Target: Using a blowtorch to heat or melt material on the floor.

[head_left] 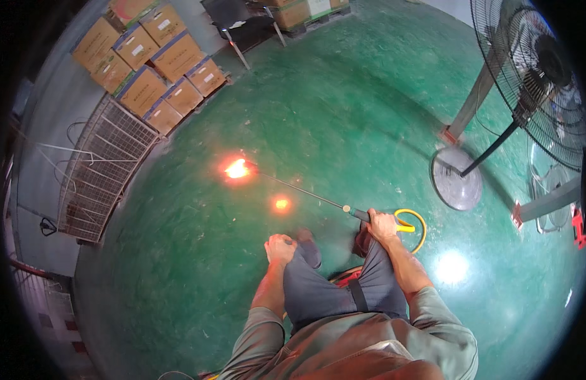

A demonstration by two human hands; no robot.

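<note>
My right hand [383,225] is closed round the dark handle of a gas torch [309,194], above my right knee. Its thin metal tube reaches out to the left, with a brass-coloured fitting [347,209] just ahead of the grip. At the far tip burns a bright orange-white flame [236,168]. A yellow hose [423,229] loops away behind the handle. My left hand [280,249] rests on my left knee with the fingers curled in; whether anything small is inside them is hidden.
An orange glow [281,204] shows on the green floor [331,120]. Stacked cardboard boxes [160,57] and a wire rack [109,164] stand left, a black chair [245,28] beyond. At right are a large fan [527,88] and metal posts [480,98]. Something red [349,276] lies beneath me.
</note>
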